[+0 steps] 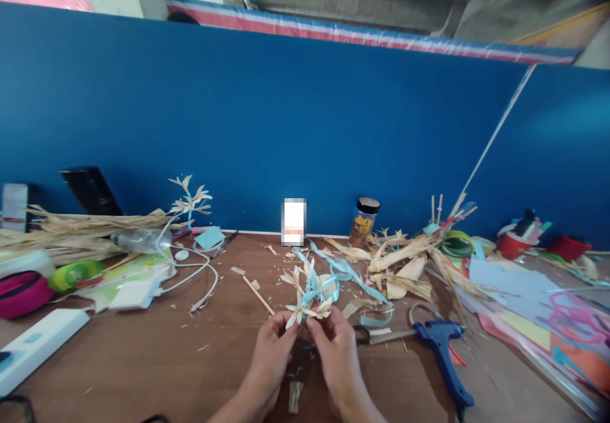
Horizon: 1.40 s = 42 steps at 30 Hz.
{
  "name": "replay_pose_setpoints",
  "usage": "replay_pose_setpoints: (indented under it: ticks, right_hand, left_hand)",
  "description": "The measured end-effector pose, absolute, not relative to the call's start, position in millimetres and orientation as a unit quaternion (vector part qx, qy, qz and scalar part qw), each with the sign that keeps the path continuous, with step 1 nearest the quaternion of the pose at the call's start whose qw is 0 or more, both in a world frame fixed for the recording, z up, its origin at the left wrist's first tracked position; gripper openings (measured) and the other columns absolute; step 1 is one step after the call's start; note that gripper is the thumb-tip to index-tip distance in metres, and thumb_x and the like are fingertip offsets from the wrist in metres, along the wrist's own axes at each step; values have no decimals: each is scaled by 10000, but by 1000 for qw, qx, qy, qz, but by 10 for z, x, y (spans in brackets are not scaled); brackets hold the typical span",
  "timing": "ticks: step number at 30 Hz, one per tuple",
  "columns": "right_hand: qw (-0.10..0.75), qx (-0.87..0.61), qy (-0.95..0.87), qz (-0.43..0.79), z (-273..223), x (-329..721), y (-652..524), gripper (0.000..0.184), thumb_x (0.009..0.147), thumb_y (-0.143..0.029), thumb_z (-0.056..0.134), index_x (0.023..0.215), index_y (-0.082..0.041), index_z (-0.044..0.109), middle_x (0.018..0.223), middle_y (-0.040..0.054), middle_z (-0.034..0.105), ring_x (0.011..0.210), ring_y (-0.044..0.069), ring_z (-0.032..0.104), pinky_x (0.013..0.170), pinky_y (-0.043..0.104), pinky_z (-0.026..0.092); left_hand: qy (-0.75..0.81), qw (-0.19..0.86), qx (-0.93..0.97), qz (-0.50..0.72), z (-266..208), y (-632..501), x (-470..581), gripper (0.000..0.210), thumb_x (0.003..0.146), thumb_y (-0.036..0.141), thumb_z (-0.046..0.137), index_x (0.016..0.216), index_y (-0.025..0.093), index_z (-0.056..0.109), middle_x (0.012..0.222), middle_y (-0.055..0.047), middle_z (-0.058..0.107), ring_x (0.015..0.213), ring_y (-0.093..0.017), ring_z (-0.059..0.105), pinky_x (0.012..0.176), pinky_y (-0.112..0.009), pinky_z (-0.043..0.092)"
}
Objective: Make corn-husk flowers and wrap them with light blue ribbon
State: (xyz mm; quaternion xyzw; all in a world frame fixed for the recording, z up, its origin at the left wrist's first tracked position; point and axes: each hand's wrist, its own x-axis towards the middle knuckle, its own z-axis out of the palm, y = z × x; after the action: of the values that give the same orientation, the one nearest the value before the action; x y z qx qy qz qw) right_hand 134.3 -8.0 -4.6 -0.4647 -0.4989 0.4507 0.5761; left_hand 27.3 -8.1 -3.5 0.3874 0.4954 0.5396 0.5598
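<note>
Between both hands is a small spray of cream husk flowers bound with light blue ribbon. My left hand pinches it from the left, thumb and fingertips at the lower blooms. From the right, the fingers of my right hand close on the same spray. The ribbon's loose length trails over the table toward the back right. Scissors lie just right of my right hand, partly hidden by it. A thin stick rests beyond my left hand.
A blue glue gun lies to the right, near dried husks and a black-lidded jar. At left are a white power strip, a cable, a plastic bottle and another husk-flower stem. A blue partition stands behind.
</note>
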Motion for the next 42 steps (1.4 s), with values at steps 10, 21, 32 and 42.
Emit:
replay_pose_setpoints:
  ticks: [10, 21, 32, 42]
  right_hand:
    - [593, -444, -468, 481, 19, 1323, -79, 89, 724, -195, 565, 797, -146, 582, 709, 27, 639, 689, 172, 592, 646, 250, 468]
    - [593, -450, -466, 478, 42, 1314, -86, 87, 723, -210, 569, 784, -152, 588, 722, 36, 654, 695, 184, 603, 657, 267, 478]
    - [554, -475, -456, 510, -59, 1386, -63, 295, 646, -367, 646, 835, -143, 609, 776, 78, 683, 688, 209, 630, 658, 288, 500]
    - [537, -516, -445, 498, -100, 1445, -23, 397, 547, -446, 689, 805, -159, 595, 746, 70, 691, 670, 220, 636, 636, 277, 513]
  left_hand:
    - [482, 538, 425, 545, 12, -113, 246, 216, 697, 355, 597, 699, 140, 578, 616, -1, 582, 565, -111, 466, 538, -199, 365]
    - [481, 557, 399, 546, 2, -115, 259, 216, 671, 356, 628, 665, 146, 577, 604, 4, 594, 544, -104, 475, 508, -184, 360]
    - [464, 599, 327, 565, -34, -89, 336, 240, 633, 357, 657, 648, 134, 566, 461, 66, 449, 373, -35, 273, 373, -170, 214]
    - [466, 606, 329, 555, -4, -70, 331, 318, 541, 408, 708, 564, 127, 562, 424, 50, 442, 347, -37, 268, 354, -196, 170]
